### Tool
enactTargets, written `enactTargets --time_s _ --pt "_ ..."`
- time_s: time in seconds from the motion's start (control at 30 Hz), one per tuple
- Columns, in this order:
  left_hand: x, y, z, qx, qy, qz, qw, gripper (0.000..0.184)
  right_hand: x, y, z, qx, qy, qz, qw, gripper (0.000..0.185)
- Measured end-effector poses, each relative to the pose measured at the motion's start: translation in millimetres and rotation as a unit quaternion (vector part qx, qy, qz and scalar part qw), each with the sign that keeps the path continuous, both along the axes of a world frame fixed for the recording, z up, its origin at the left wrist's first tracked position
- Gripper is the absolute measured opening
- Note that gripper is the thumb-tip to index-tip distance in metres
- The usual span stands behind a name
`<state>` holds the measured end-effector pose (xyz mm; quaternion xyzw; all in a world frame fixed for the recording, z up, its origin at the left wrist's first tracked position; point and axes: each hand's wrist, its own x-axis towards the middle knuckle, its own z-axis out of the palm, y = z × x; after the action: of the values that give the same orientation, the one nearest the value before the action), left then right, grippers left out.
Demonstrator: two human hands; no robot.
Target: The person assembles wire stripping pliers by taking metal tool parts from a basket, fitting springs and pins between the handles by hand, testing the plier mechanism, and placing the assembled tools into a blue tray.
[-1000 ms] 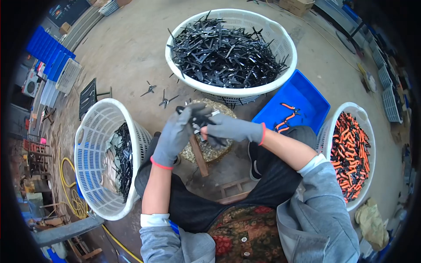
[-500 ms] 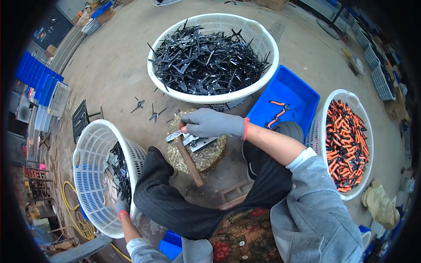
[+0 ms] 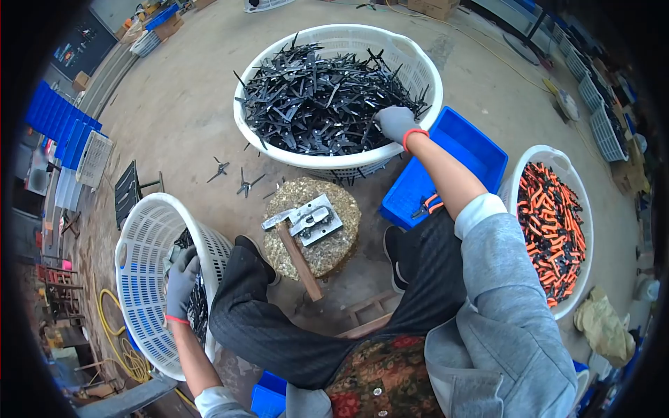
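My right hand (image 3: pixel 398 125), in a grey glove, reaches over the near right rim of the large white basket (image 3: pixel 337 161), its fingertips among black metal parts (image 3: pixel 313 97). My left hand (image 3: pixel 182 282), also gloved, is at the left white basket (image 3: pixel 132 306), over dark parts (image 3: pixel 198 306); whether it grips one is unclear. Between my knees stands a round speckled stone block (image 3: pixel 334 258). On it lie a metal plate fixture (image 3: pixel 322 221) and a hammer (image 3: pixel 296 254) with a wooden handle.
The blue tray (image 3: pixel 418 177) at right holds orange-handled tools (image 3: pixel 431 205). Beyond it stands a white basket (image 3: pixel 512 181) of orange-handled tools. Loose black parts (image 3: pixel 247 182) lie on the floor left of the block. A yellow hose (image 3: pixel 115 334) coils at far left.
My right hand has moved from the stone block to the large basket, uncovering the fixture. My left hand first went down into the left basket and has since risen a little.
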<state>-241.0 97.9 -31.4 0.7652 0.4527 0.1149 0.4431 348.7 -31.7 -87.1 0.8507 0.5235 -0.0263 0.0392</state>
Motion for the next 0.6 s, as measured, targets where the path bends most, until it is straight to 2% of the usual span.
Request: enactTargets --time_s 0.07,0.13,0.2,0.27,0.33,0.37,0.43,0.53,0.6 --pt "59.5 -23.6 32.6 0.026 -0.006 -0.026 0.999 0.042 15.8 -5.1 -17.5 -0.039 -0.008 0.015 0.999 0.021" --pt "112.1 -49.2 61.2 -0.016 -0.008 -0.043 0.999 0.041 13.7 -5.1 -11.6 -0.071 -0.028 0.033 0.997 0.021" --pt "145.4 -61.5 59.6 -0.08 -0.088 -0.085 0.989 0.044 17.4 -5.1 -12.7 -0.079 -0.036 0.05 0.995 0.02" --pt "172.9 -76.3 56.2 -0.118 -0.108 -0.101 0.982 0.047 26.8 -2.7 -19.6 -0.061 -0.031 0.067 0.995 0.018" --pt "185.8 -80.2 36.7 -0.139 -0.132 -0.127 0.973 0.042 26.5 -11.7 10.9 -0.042 -0.01 0.077 0.996 0.016" --pt "189.1 -80.8 31.5 -0.127 -0.098 -0.141 0.977 0.041 26.9 -15.6 23.1 -0.034 -0.002 0.082 0.996 0.015" --pt "193.0 -85.7 21.2 -0.105 -0.032 -0.164 0.98 0.039 43.8 -15.5 26.2 0.065 0.044 0.136 0.988 0.009" --pt "196.0 -84.0 5.4 -0.172 -0.097 -0.183 0.963 0.037 39.7 -9.3 54.6 0.189 0.083 0.194 0.959 0.009" --pt "207.5 -85.2 16.5 -0.147 -0.127 -0.152 0.969 0.038 8.8 -12.0 94.2 0.221 0.165 0.156 0.949 0.012"
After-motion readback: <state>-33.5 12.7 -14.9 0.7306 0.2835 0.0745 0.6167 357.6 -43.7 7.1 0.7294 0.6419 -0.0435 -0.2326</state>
